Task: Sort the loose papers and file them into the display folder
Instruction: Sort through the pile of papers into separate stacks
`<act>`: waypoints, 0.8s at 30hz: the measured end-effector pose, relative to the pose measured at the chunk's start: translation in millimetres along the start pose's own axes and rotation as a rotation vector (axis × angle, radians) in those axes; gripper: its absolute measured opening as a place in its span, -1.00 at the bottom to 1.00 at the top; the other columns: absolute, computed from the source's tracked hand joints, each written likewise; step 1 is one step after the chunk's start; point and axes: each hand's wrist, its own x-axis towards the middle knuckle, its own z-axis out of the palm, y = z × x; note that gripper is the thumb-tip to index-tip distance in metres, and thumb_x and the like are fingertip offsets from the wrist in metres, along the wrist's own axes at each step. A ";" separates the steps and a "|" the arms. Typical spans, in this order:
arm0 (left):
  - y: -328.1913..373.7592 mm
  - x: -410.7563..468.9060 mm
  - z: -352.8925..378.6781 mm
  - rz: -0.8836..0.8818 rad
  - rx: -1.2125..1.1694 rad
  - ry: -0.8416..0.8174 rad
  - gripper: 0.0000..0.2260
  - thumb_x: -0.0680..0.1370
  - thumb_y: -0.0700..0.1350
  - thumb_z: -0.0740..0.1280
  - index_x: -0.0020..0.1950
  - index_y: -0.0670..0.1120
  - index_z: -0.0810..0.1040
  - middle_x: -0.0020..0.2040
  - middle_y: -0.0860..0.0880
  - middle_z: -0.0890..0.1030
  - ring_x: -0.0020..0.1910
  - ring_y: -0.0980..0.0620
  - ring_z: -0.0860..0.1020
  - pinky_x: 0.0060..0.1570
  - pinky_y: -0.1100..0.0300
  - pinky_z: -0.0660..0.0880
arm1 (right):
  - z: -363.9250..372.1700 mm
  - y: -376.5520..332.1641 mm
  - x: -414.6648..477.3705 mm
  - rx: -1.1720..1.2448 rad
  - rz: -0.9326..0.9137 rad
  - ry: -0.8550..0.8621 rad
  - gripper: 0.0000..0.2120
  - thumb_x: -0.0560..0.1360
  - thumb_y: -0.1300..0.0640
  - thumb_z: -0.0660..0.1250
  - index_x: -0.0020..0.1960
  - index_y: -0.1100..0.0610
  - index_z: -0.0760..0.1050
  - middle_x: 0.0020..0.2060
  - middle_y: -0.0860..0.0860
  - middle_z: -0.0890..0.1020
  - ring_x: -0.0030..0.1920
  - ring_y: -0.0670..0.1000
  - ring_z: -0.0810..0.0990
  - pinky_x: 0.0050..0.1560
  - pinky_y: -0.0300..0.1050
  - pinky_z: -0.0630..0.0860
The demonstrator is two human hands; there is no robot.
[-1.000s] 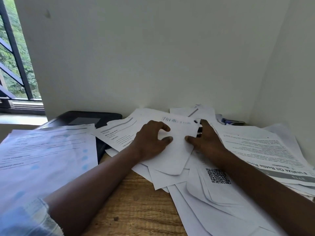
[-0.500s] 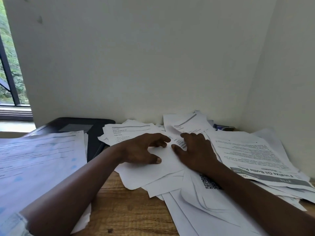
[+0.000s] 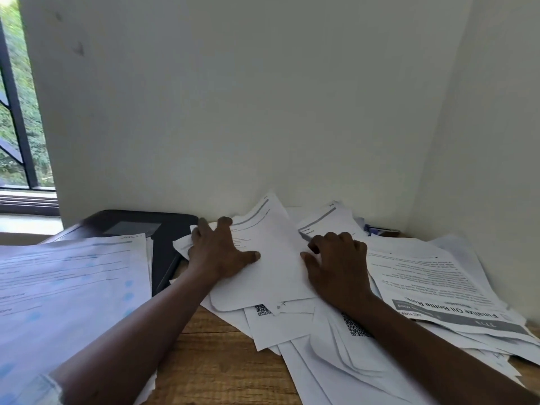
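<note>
So, starting left of your fingers: a stack [image 3: 73,293] of printed pages with blue marks lies nearest you, well left of your left hand [image 3: 217,254]. Between that stack and your left fingertips sits a flat black case [image 3: 166,229]. It may be the display folder, but you cannot tell from here, and no page is going into it.

Your left hand lies flat, its fingers spread wide and straight. It presses a tilted sheet [image 3: 274,258] whose printed top reaches past your fingertips toward the wall. Your thumb points across that sheet toward your right hand [image 3: 340,268], which rests just beside the sheet's right edge. The right hand's fingers are bent at the knuckles, tips down on the loose papers [image 3: 292,325]; whether they pinch a page you cannot tell.

Right of those fingers a headed page [image 3: 432,287] lies upside down to you, on top of more pages. Below both wrists the heap spills over the wooden table [image 3: 222,366].

As for progress, you look to be early on. One stack seems sorted, most pages lie jumbled, and nothing is seen filed. Sorting the heap and all the filing are left.
</note>
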 end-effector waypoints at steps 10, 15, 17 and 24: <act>-2.4 7.7 -12.4 -0.226 -0.660 0.164 -0.14 0.40 0.03 0.62 0.56 -0.12 0.24 0.28 -0.02 0.55 0.28 -0.13 0.54 0.30 -0.04 0.46 | -9.9 6.7 15.3 0.863 0.347 -0.044 -0.68 0.65 -0.06 0.29 -0.11 0.17 0.49 -0.24 0.00 0.62 -0.17 0.05 0.56 -0.03 0.06 0.48; -7.6 8.4 -17.1 -0.216 -0.797 0.178 -0.96 0.46 -0.17 0.48 -0.12 -0.05 0.67 -0.08 -0.08 0.71 -0.16 -0.08 0.63 -0.17 0.13 0.54 | -16.3 23.7 37.7 0.720 0.421 0.021 -0.63 0.65 -0.09 0.27 -0.19 0.13 0.58 -0.36 -0.19 0.59 -0.22 -0.11 0.57 -0.14 -0.08 0.41; -5.4 4.1 -21.1 -0.180 -0.684 0.250 -0.85 0.50 -0.20 0.39 -0.26 -0.04 0.65 -0.24 -0.01 0.67 -0.25 -0.04 0.60 -0.28 0.20 0.44 | -15.6 32.0 52.7 0.517 0.335 -0.050 -0.82 0.59 -0.04 0.36 -0.13 0.01 0.60 -0.25 -0.21 0.63 -0.07 -0.04 0.63 -0.09 -0.11 0.43; -5.6 1.9 -19.1 -0.141 -0.568 0.239 -0.73 0.51 -0.23 0.31 0.21 -0.13 0.55 -0.03 -0.02 0.58 -0.07 -0.10 0.49 -0.07 0.12 0.41 | 9.2 40.5 77.0 -0.080 0.125 -0.445 -0.62 0.53 -0.17 0.38 0.28 -0.04 0.53 0.22 -0.03 0.61 0.32 0.07 0.54 0.21 -0.06 0.45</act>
